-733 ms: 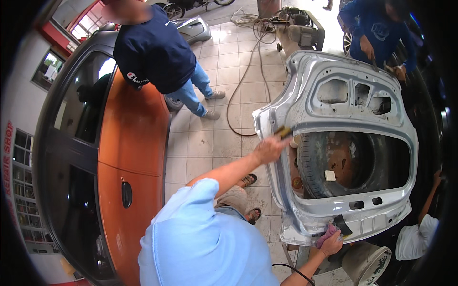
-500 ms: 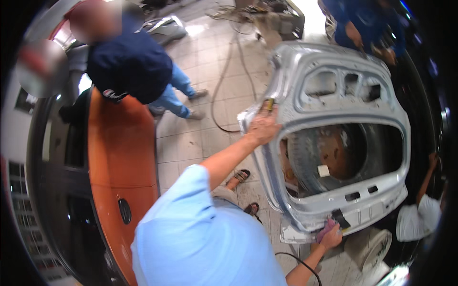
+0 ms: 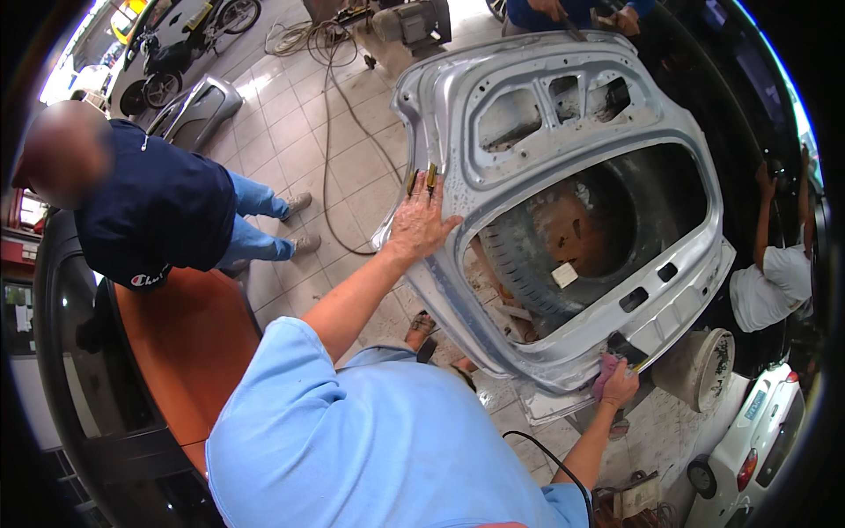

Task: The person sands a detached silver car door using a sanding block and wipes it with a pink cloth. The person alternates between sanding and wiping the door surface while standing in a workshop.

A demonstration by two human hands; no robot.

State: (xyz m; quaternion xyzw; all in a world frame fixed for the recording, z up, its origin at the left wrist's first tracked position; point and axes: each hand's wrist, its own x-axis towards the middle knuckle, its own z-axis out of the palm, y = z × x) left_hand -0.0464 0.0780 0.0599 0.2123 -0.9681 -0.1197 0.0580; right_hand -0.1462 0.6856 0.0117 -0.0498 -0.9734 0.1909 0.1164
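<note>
A bare silver-grey car tailgate (image 3: 458, 198) with a large window opening lies in front of me. My left hand (image 3: 421, 227) rests on its left edge, fingers stretched forward and thumb spread out. Small yellowish-and-dark pieces (image 3: 431, 176) show at the fingertips; I cannot make out what they are or whether they are held. At the tailgate's near right corner, my right hand (image 3: 621, 385) is closed around a purple cloth (image 3: 605, 375). A flat black piece (image 3: 623, 346) with a yellow edge sticks out beside it; whether that is gripped too is unclear.
Through the opening a tire (image 3: 519, 268) and a pale block (image 3: 564, 275) show. A co-worker's hands (image 3: 627, 19) are at the far edge. Leftward are a person in navy (image 3: 158, 207) and an orange car (image 3: 189, 343). A hose (image 3: 327, 163) crosses the floor; a bucket (image 3: 709, 370) stands right.
The view has shifted, so the tailgate appears farther left and higher. My left hand stays on its left edge, the thumb now plainly spread. The right hand keeps the purple cloth at the corner.
</note>
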